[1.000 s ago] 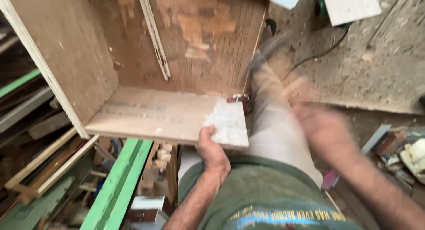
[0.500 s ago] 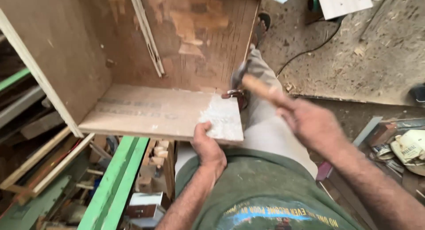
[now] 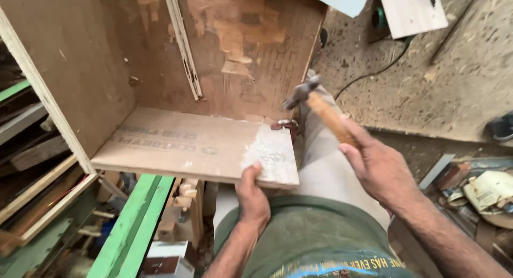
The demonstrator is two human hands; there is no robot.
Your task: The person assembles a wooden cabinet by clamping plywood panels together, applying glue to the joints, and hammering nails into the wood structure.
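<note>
Plywood all over here, brown and pretty beaten up. We've got an open plywood box (image 3: 160,85) lying tipped toward us, and its near panel (image 3: 197,149) is the flat board sticking out closest to us. That panel is tan with faded print running across it, plus a pale, whitish scuffed patch at its right near corner. The far inside wall of the box is rough, with the top veneer peeled away in ragged lighter patches, and a thin pale strip (image 3: 183,43) runs down it at a slight slant.

Our left hand (image 3: 252,195) grips the near edge of the panel at that pale corner, thumb on top, fingers curled under out of sight. Our right hand (image 3: 379,168) is wrapped tight around the wooden handle of a hammer (image 3: 315,104), raised just right of the box, with the metal head up near the box's right edge. A small reddish clamp-like piece (image 3: 286,125) sits at the panel's far right corner. Green rails (image 3: 133,224) run below left, and a black cable (image 3: 368,75) lies on the dusty floor at the far right.
</note>
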